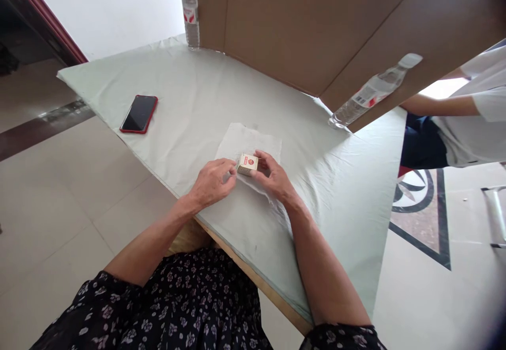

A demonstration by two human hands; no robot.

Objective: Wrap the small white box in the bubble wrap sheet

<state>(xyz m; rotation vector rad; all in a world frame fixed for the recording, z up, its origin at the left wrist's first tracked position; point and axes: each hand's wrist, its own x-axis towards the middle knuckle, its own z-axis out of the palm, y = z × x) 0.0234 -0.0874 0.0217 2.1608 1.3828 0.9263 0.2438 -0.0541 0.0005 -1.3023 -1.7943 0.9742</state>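
Observation:
A small cream carton [248, 163] with red print sits over a thin white cloth or sheet of paper [233, 138] on the table. Around its right side my right hand [275, 177] is closed, with the thumb in front and the fingers behind. More red print shows beneath those fingers, partly hidden. My left hand [214, 182] is at the carton's left end, its fingers curled and the thumb drawn in toward the index finger. Those fingertips are at the carton's edge; whatever they pinch there is too small to make out.
A pale green cloth covers the table [190, 110]. A red-cased phone [139, 114] lies to the left. Large cardboard [292, 23] stands at the back, with one clear bottle [191, 15] at left and another bottle [373, 93] at right. A person in a white shirt [470, 123] sits beyond it.

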